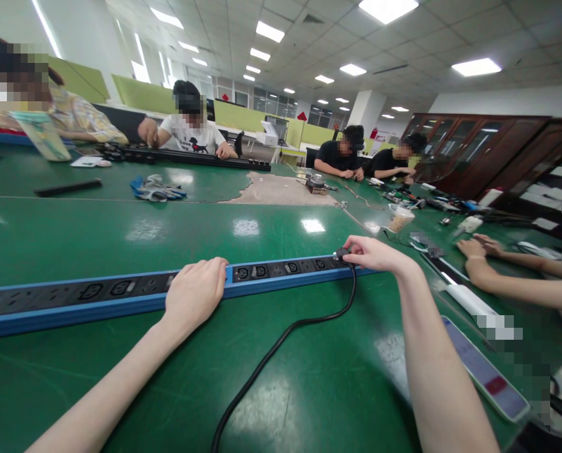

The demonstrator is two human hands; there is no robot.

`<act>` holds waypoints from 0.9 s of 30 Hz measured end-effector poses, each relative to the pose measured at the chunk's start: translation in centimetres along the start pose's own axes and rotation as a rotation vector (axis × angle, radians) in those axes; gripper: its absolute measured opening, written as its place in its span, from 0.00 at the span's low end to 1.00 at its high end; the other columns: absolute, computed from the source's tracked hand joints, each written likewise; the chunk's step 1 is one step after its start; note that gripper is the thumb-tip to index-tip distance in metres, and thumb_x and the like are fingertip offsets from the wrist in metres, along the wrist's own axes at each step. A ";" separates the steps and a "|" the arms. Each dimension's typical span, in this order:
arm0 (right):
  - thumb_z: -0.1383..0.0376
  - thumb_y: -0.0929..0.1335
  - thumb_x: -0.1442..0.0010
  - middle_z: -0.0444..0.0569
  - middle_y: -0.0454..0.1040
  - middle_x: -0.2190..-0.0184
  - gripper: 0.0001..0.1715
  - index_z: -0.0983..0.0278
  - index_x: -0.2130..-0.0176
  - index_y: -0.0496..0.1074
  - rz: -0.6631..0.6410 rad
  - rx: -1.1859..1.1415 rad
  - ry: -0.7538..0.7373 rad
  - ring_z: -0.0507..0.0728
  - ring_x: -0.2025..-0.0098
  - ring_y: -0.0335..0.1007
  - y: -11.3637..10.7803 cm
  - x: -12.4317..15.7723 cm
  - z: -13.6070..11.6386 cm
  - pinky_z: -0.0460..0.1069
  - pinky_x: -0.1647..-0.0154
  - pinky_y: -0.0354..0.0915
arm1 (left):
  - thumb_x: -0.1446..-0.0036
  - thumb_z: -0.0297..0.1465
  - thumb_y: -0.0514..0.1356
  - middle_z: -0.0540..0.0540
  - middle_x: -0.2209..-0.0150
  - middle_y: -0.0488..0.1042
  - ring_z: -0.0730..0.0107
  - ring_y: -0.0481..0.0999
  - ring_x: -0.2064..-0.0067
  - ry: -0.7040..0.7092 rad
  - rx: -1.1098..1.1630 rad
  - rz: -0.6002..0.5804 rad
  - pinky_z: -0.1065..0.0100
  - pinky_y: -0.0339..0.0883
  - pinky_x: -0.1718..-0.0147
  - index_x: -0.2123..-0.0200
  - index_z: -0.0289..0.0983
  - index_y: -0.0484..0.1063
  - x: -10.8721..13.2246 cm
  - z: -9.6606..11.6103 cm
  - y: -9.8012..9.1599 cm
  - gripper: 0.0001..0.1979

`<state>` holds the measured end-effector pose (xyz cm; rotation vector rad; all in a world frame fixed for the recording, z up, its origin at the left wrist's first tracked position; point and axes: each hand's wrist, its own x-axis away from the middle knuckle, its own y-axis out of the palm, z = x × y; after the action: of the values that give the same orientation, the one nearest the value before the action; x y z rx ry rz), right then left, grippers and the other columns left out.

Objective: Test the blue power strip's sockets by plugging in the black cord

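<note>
A long blue power strip point(266, 287) with a row of black sockets lies across the green table in front of me. My left hand point(196, 286) is wrapped over its middle, gripping it from above. Toward the strip's right end, my right hand point(368, 253) pinches a black power plug point(342, 254) that sits at one of the sockets. How deep the plug sits cannot be made out. From it a black cable point(287, 330) curves down over the table to the bottom edge of the view.
A phone point(488, 371) lies right of my right forearm. Another person's hands point(479, 248) rest at the right. Gloves point(155, 188), a black bar point(68, 187) and a cup point(42, 135) stand or lie farther back. A clear tub point(400, 218) is beyond my right hand. Several people sit around the table.
</note>
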<state>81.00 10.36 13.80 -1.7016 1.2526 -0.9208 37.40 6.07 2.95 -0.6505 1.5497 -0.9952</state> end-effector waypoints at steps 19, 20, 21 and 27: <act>0.55 0.70 0.38 0.47 0.80 0.63 0.12 0.59 0.58 0.74 0.096 0.470 0.032 0.57 0.62 0.76 1.0 -0.6 -2.2 0.48 0.68 0.58 | 0.29 0.37 0.46 0.40 0.47 0.79 0.54 0.76 0.46 0.087 0.134 0.013 0.54 0.64 0.45 0.42 0.39 0.73 0.0 1.3 0.0 0.21; 0.56 0.70 0.38 0.47 0.80 0.63 0.11 0.59 0.58 0.74 0.096 0.463 0.029 0.57 0.62 0.76 0.9 -0.5 -2.2 0.48 0.67 0.58 | 0.28 0.37 0.46 0.40 0.43 0.77 0.54 0.75 0.43 0.124 0.163 0.011 0.54 0.63 0.43 0.40 0.40 0.71 -0.1 2.0 0.0 0.22; 0.56 0.70 0.38 0.47 0.80 0.63 0.11 0.59 0.58 0.74 0.097 0.457 0.027 0.57 0.62 0.75 0.9 -0.5 -2.3 0.48 0.67 0.58 | 0.28 0.37 0.47 0.41 0.40 0.75 0.54 0.73 0.41 0.164 0.189 0.006 0.53 0.62 0.41 0.37 0.41 0.69 -0.3 3.0 0.0 0.22; 0.55 0.70 0.38 0.48 0.80 0.63 0.12 0.59 0.58 0.74 0.098 0.444 0.026 0.57 0.62 0.76 0.8 -0.2 -2.4 0.48 0.66 0.59 | 0.28 0.38 0.47 0.41 0.32 0.66 0.53 0.67 0.35 0.324 0.258 -0.004 0.49 0.57 0.35 0.32 0.43 0.63 -3.0 12.2 1.2 0.25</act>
<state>78.55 9.97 14.02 -1.2727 1.0423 -1.0725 50.08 6.20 3.20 -0.3221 1.6588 -1.3264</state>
